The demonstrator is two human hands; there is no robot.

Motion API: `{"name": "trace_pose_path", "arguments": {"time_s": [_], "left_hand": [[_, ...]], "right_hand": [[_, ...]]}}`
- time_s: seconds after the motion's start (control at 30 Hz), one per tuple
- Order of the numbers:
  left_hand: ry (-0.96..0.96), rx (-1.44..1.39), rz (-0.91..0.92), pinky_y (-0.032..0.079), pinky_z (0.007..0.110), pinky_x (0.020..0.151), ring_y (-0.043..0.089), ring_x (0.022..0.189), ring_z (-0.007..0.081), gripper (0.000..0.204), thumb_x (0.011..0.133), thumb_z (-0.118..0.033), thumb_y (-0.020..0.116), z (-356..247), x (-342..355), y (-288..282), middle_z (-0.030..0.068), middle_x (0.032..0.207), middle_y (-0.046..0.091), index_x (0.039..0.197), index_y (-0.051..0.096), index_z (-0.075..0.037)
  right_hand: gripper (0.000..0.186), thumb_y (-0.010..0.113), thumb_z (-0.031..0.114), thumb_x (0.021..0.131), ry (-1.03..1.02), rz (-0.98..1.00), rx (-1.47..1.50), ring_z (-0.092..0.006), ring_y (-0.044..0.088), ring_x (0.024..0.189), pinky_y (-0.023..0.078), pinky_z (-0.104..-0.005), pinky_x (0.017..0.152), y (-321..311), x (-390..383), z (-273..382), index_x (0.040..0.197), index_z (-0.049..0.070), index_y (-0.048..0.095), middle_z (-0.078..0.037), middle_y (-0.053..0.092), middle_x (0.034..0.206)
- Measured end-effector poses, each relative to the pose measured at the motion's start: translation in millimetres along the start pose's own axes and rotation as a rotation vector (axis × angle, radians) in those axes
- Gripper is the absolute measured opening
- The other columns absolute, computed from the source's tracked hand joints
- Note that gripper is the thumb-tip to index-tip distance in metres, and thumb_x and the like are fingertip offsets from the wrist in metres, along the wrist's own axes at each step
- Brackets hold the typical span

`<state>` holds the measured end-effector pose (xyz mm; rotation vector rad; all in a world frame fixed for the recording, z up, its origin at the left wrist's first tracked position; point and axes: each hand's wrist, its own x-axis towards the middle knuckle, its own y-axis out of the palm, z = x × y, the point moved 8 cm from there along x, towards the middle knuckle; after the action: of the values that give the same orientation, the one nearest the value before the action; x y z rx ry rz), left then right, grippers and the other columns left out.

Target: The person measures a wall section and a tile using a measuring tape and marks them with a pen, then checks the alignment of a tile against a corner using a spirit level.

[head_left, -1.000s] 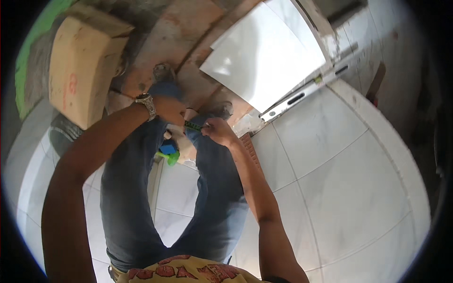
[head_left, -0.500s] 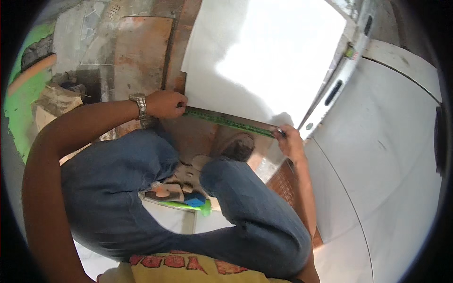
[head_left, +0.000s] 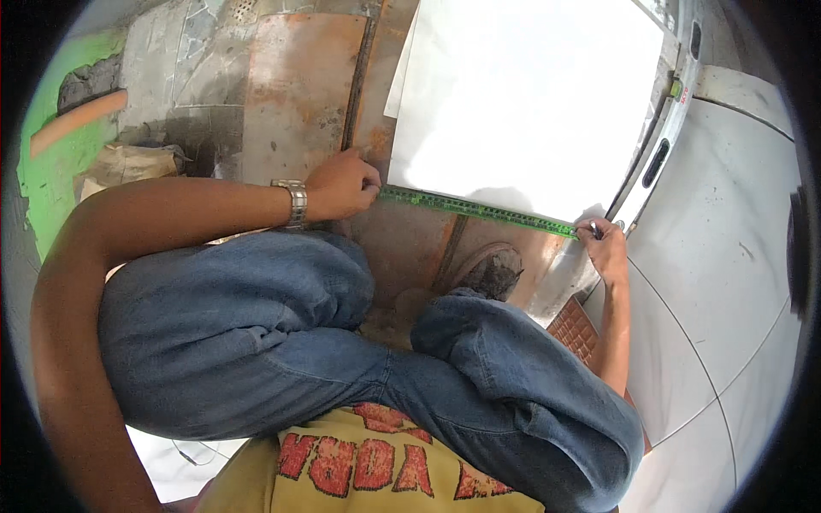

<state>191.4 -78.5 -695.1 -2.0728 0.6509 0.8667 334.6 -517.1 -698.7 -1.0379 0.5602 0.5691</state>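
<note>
- At your far left, a green-painted patch [head_left: 51, 162] of ground and an orange pipe [head_left: 77, 120] lie well apart from the work, now out near the picture's rim.
- Your left hand [head_left: 338, 184], a metal watch [head_left: 295, 203] on its wrist, presses one end of the green tape measure [head_left: 475, 209] down on the rusty brown floor [head_left: 299, 94]; the fingers are curled together, pinching the tape's end.
- The tape has gone from a short span, held close between your hands above your knees a second ago, to a full stretch along the near edge of the white tile [head_left: 530, 94], touching or just beside that edge.
- Judging from that, you are now reading the tile's width rather than preparing the tape.
- Your right hand [head_left: 603, 244] pins the other end at the tile's near right corner, fingers closed on it, just beside the long metal level [head_left: 658, 145].
- Laid white tiles [head_left: 727, 256] spread out to your right.
</note>
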Motion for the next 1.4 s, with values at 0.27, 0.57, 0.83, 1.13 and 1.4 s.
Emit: {"name": "trace_pose_path", "arguments": {"time_s": [0.27, 0.57, 0.83, 1.13, 1.4], "left_hand": [[0.038, 0.027, -0.102, 0.048, 0.045, 0.090, 0.057, 0.105, 0.0378, 0.025, 0.087, -0.027, 0.062, 7.7, 10.2, -8.6, 0.0212, 0.105, 0.056, 0.100, 0.075, -0.010], [0.111, 0.067, -0.092, 0.046, 0.046, 0.094, 0.056, 0.105, 0.0391, 0.024, 0.085, -0.030, 0.064, 7.5, 15.5, -5.1, 0.0224, 0.100, 0.059, 0.096, 0.076, -0.012], [0.100, 0.047, -0.131, 0.046, 0.045, 0.094, 0.056, 0.105, 0.0391, 0.023, 0.085, -0.030, 0.064, 9.8, 13.5, -3.7, 0.0215, 0.104, 0.057, 0.096, 0.075, -0.013], [0.102, 0.050, -0.093, 0.046, 0.045, 0.094, 0.056, 0.104, 0.0373, 0.022, 0.086, -0.029, 0.064, 10.5, 15.1, -1.4, 0.0198, 0.104, 0.058, 0.097, 0.075, -0.013], [0.142, 0.049, -0.108, 0.046, 0.045, 0.093, 0.056, 0.105, 0.0366, 0.020, 0.085, -0.024, 0.065, 4.8, 13.4, -6.1, 0.0205, 0.100, 0.061, 0.095, 0.075, -0.010]], "right_hand": [[0.014, 0.070, 0.011, 0.087, -0.064, -0.138, -0.072, -0.0125, 0.061, 0.070, 0.049, -0.0299, 0.069, -0.8, -8.7, 2.6, 0.097, 0.003, 0.076, -0.006, 0.069, 0.075], [0.013, 0.070, 0.010, 0.086, -0.051, -0.215, -0.118, -0.0147, 0.063, 0.069, 0.051, -0.0315, 0.068, -11.5, -8.9, -11.3, 0.096, 0.004, 0.076, -0.007, 0.070, 0.074], [0.011, 0.069, 0.009, 0.086, -0.043, -0.230, -0.169, -0.0150, 0.064, 0.066, 0.051, -0.0321, 0.066, -22.5, -7.7, -11.9, 0.095, 0.004, 0.076, -0.008, 0.069, 0.071], [0.012, 0.070, 0.009, 0.086, -0.022, -0.188, -0.141, -0.0140, 0.061, 0.065, 0.050, -0.0318, 0.065, -16.7, -9.6, -17.2, 0.096, 0.006, 0.076, -0.007, 0.068, 0.071], [0.012, 0.071, 0.007, 0.085, -0.015, -0.159, -0.050, -0.0120, 0.059, 0.066, 0.049, -0.0315, 0.065, -11.3, -7.9, -14.9, 0.095, 0.004, 0.076, -0.004, 0.067, 0.071]]}}
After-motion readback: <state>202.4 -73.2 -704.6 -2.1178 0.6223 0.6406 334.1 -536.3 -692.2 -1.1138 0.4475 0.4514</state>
